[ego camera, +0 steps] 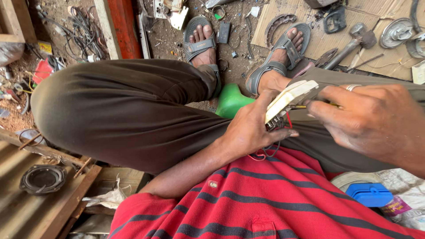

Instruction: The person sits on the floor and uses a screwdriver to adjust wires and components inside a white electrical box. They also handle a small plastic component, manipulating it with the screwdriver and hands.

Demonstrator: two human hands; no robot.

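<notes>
Fingers of my L hand [250, 128] wrap round a cream plastic switch unit [290, 98], thumb under it, clamped tight; red and dark wires [265, 152] dangle just below the thumb. R hand [374, 119] sits just beside, fingertips pinched together on a thin yellow-handled tool [325, 105] whose tip touches the unit's underside. Ring [353, 87] on a R finger. Green plastic piece [231, 99] past my L knuckles, near sandalled foot [276, 55].

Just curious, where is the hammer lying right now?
The hammer lies on the cardboard sheet at upper right, just beyond the person's sandalled foot.
</notes>
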